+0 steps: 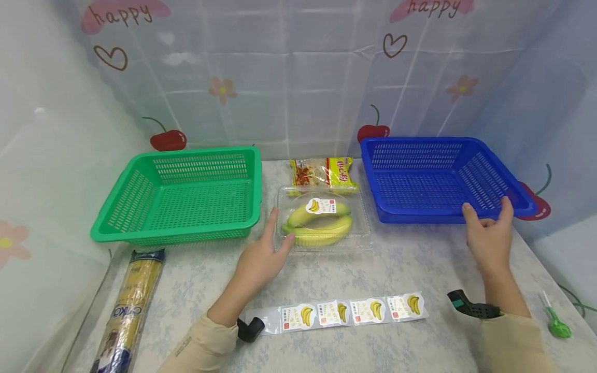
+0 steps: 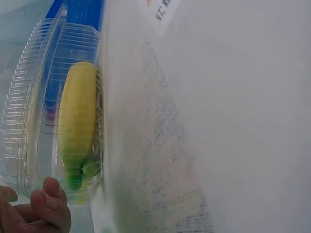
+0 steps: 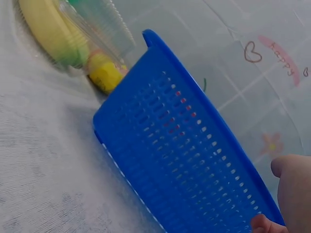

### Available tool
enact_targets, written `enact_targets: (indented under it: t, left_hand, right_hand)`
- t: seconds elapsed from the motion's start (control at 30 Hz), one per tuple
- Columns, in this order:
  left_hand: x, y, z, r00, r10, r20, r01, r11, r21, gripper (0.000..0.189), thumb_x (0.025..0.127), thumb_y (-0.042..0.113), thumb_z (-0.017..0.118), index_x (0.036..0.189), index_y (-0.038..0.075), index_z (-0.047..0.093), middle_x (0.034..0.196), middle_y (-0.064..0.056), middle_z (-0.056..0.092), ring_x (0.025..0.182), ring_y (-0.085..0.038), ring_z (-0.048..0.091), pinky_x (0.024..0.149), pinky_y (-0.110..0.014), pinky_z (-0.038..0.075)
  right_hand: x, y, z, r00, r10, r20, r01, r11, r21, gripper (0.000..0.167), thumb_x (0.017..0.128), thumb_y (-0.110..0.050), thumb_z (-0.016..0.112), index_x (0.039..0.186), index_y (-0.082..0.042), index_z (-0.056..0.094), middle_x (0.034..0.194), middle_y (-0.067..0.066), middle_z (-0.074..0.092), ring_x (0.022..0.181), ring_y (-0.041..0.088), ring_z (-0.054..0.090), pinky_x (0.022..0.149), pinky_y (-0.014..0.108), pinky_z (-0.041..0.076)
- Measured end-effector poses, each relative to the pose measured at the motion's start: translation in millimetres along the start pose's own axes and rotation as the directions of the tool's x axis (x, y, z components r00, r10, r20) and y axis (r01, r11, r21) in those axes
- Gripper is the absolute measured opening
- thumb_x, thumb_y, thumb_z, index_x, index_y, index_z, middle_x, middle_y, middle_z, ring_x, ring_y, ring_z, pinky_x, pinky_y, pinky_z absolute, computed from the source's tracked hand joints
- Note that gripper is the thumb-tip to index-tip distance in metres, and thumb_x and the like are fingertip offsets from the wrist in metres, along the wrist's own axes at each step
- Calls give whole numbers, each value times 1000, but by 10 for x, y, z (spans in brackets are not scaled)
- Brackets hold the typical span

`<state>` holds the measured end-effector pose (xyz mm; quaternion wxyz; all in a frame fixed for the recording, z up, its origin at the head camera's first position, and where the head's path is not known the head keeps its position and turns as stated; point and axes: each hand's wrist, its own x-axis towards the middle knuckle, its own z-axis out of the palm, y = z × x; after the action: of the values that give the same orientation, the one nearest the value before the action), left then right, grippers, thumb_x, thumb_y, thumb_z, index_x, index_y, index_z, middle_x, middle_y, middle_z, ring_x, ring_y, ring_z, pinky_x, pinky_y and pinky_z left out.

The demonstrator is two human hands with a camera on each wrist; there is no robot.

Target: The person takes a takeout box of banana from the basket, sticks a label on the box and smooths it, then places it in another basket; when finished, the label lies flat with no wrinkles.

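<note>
In front of me a clear plastic clamshell box [image 1: 364, 228] holds yellow-green bananas [image 1: 322, 235], with a banana label [image 1: 322, 206] on its lid. My left hand [image 1: 261, 261] is at the box's left end, thumb and forefinger spread beside its edge. The left wrist view shows those fingertips [image 2: 51, 199] close to the box's end. My right hand [image 1: 489, 241] is at the front rim of the blue plastic basket [image 1: 415, 189], thumb and forefinger apart and overlapping the rim. From the right wrist, a fingertip [image 3: 262, 224] shows before the basket's slotted wall.
A green basket [image 1: 200, 204] stands at the left. Behind the clamshell lies a yellow food packet [image 1: 322, 172]. Pasta in a long bag [image 1: 126, 311] lies front left. A strip of banana labels [image 1: 347, 313] lies in front, and a small green-handled tool [image 1: 557, 324] at right.
</note>
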<state>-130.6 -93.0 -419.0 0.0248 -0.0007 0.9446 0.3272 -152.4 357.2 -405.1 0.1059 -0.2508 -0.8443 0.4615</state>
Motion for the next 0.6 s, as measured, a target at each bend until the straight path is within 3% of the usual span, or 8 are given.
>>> enact_targets:
  t: [0.2, 0.37, 0.53, 0.6]
  left_hand:
    - [35, 17, 30, 1000, -7, 17, 7, 999, -45, 75, 97, 65, 42, 157, 46, 2, 127, -26, 64, 88, -37, 69, 70, -51, 52]
    - [49, 24, 51, 1000, -1, 28, 3, 997, -77, 76, 97, 65, 42, 157, 47, -2, 128, -25, 64, 89, -34, 69, 72, -52, 52]
    - [80, 29, 72, 1000, -3, 27, 6, 994, -109, 75, 98, 63, 43, 156, 48, -2, 122, -25, 67, 80, -29, 66, 71, -51, 52]
    - [94, 30, 84, 1000, -7, 26, 10, 993, -120, 74, 98, 63, 42, 155, 50, -2, 125, -24, 65, 84, -31, 67, 74, -53, 52]
  right_hand:
    - [110, 26, -9, 996, 70, 51, -73, 995, 67, 106, 91, -66, 50, 154, -30, -26, 66, -10, 48, 52, 10, 49, 52, 28, 45]
    - [168, 51, -14, 990, 114, 77, -124, 982, 139, 110, 90, -63, 55, 149, -35, -34, 66, -9, 45, 51, 11, 48, 52, 28, 44]
    - [184, 21, -22, 984, 149, 98, -171, 945, 277, 117, 86, -60, 63, 145, -43, -36, 60, -8, 41, 47, 13, 45, 50, 27, 41]
    - [188, 5, -24, 980, 169, 105, -194, 926, 324, 119, 84, -59, 67, 144, -46, -36, 59, -8, 41, 46, 13, 45, 50, 26, 41]
